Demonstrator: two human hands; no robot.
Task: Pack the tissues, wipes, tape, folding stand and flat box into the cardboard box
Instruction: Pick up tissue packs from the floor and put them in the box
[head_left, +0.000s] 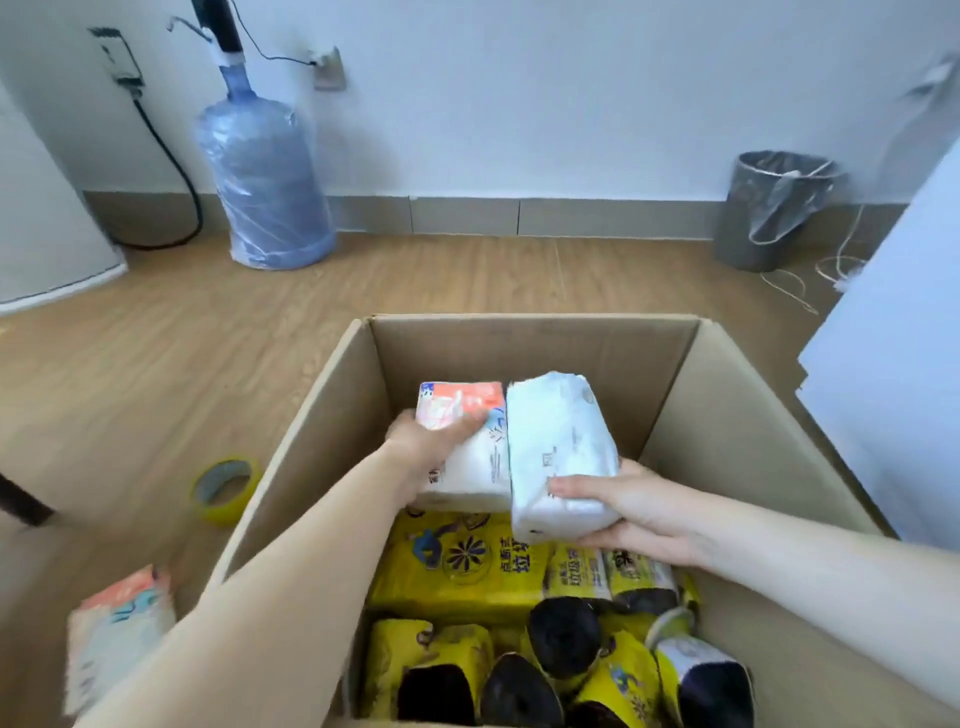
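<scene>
**Two tissue packs going into the far end of the box**

Two soft packs are in hand over the cardboard box (748, 415); more waits outside it. On the floor at far left lies another tissue pack (117, 631), orange-topped and blurred, and just beyond it the yellow tape roll (224, 491), close beside the box's left wall.

Next, the left hand (431, 447) reaches in from the lower left, forearm stretched long across the box edge. Its fingers are wrapped over the near left side of the orange-and-white tissue pack (467, 441), thumb lying across the top.

Touching that pack on its right is the plain white pack (558, 452), tilted, its near end raised. The right hand (631, 512) cups it from below and the side, fingers curled round the near corner.

Both packs look light and squashy in slick plastic film; a broad grip across the short end should hold better than a pinch, which would likely slide.

Beneath them, yellow bag rolls (467, 566) fill the near floor of the box.
</scene>
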